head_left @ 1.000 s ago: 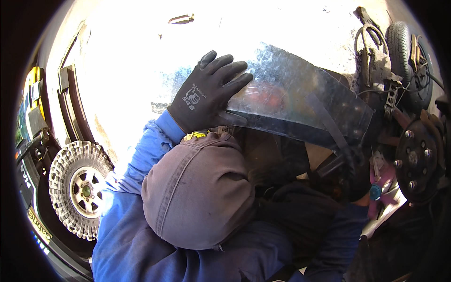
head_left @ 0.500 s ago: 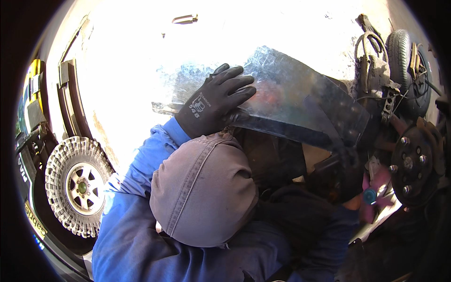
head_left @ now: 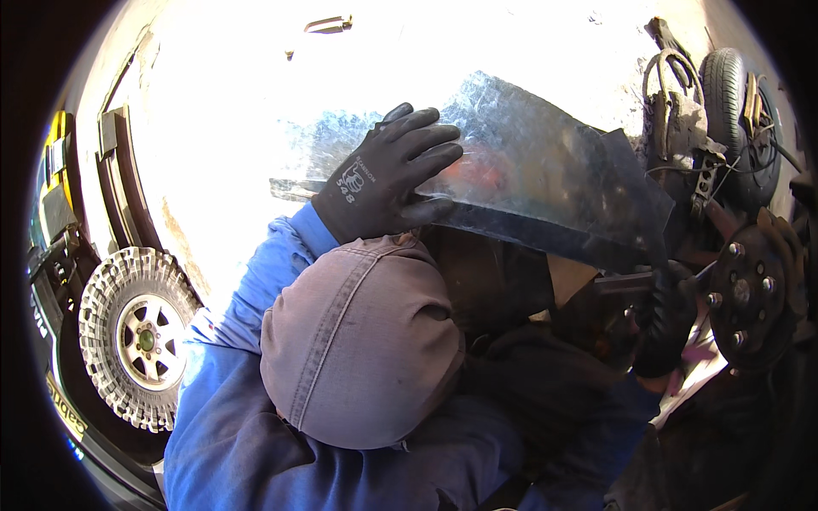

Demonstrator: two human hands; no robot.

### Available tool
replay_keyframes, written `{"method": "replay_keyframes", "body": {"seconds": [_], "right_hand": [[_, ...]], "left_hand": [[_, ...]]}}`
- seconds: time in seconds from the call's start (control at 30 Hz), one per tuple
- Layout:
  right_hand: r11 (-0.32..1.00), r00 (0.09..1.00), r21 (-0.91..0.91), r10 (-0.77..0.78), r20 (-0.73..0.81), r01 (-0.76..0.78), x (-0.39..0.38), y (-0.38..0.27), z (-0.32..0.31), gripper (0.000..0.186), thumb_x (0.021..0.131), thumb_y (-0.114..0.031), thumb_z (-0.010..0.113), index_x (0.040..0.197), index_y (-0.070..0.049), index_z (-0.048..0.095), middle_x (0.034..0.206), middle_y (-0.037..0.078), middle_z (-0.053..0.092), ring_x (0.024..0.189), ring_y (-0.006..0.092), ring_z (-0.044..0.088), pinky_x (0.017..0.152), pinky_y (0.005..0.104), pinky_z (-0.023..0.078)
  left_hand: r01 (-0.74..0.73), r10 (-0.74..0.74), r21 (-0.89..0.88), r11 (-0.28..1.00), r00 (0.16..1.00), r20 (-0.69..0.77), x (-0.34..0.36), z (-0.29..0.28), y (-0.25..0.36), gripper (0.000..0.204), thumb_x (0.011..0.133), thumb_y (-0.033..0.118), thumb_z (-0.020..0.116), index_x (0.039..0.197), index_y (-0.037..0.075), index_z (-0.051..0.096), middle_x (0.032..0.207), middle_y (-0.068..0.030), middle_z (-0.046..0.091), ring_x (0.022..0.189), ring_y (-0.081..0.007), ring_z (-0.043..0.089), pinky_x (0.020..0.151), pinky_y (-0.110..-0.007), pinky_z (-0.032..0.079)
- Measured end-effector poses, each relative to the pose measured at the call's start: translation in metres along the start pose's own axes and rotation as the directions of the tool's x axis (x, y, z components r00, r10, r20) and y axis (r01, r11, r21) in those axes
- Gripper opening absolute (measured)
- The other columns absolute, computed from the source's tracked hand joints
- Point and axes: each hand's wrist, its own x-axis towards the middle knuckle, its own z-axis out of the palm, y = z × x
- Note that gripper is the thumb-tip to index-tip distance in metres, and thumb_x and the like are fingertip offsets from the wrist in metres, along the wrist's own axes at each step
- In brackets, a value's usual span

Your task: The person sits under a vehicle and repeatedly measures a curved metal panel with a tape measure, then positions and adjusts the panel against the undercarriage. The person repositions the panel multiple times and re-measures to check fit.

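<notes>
My left hand [head_left: 383, 175], in a black glove, lies with fingers spread on a shiny bent metal sheet [head_left: 545, 162]. Its thumb rests by the sheet's near folded edge. At the sheet's right end, my right hand [head_left: 665, 328], also in a black glove, has its fingers curled closed in shadow. What they hold is too dark to make out. Above it, a dark narrow strip [head_left: 641, 192] crosses the sheet's end; whether it is a tool or a reflection I cannot tell. A grey bar [head_left: 622, 284] lies just left of the right hand.
A grey cap [head_left: 362, 341] hides the middle. Close on the right is a wheel hub [head_left: 740, 294] with studs, with a tyre [head_left: 724, 102] behind it. At left stand a vehicle's knobbly wheel [head_left: 141, 339] and a long dark beam [head_left: 128, 179]. A small object [head_left: 329, 25] lies on the bright ground.
My right hand has moved to the right toward the hub, and the dark strip has shifted right with it. My left hand stays spread on the sheet.
</notes>
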Motion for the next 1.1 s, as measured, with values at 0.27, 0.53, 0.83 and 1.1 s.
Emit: {"method": "replay_keyframes", "body": {"seconds": [0.27,0.53,0.83,1.1], "right_hand": [[0.935,0.988,-0.320,-0.147,0.037,0.151,0.003,0.001,0.043,0.028,0.112,-0.005,0.068,0.140,0.001,0.067,0.110,0.003,0.071,0.096,0.0058,0.068,0.081,0.0222,0.055],[0.960,0.993,-0.266,-0.063,0.104,0.089,0.024,0.023,0.049,0.033,0.108,0.001,0.071,0.141,0.004,0.068,0.118,0.006,0.074,0.099,0.0083,0.069,0.084,0.0243,0.055],[0.921,0.989,-0.379,-0.040,0.139,0.091,0.024,0.027,0.079,0.031,0.104,0.002,0.075,0.135,0.004,0.074,0.114,0.007,0.078,0.098,0.0094,0.070,0.085,0.0261,0.056],[0.905,0.995,-0.417,-0.054,0.085,0.085,0.020,0.020,0.098,0.028,0.104,0.001,0.073,0.132,0.005,0.075,0.109,0.006,0.077,0.095,0.0082,0.069,0.082,0.0262,0.055]], "left_hand": [[-0.015,0.014,-0.045,0.999,0.999,-0.041,-0.001,0.002,-0.003,0.068,0.090,0.043,0.091,0.142,0.006,0.068,0.154,-0.0195,0.065,0.152,-0.0450,0.053,0.131,-0.063,0.038],[-0.036,0.034,-0.025,0.999,0.998,-0.060,-0.003,0.003,-0.002,0.071,0.089,0.042,0.092,0.147,0.010,0.067,0.154,-0.0206,0.064,0.151,-0.0456,0.054,0.130,-0.065,0.040],[-0.079,0.072,0.157,0.984,0.996,0.051,0.005,0.001,0.003,0.068,0.086,0.036,0.084,0.153,0.036,0.071,0.156,-0.0174,0.062,0.148,-0.0460,0.052,0.130,-0.071,0.035],[-0.105,0.089,0.210,0.972,0.992,0.086,0.008,-0.002,0.004,0.067,0.087,0.041,0.081,0.153,0.040,0.069,0.157,-0.0120,0.060,0.144,-0.0391,0.054,0.132,-0.068,0.033]]}}
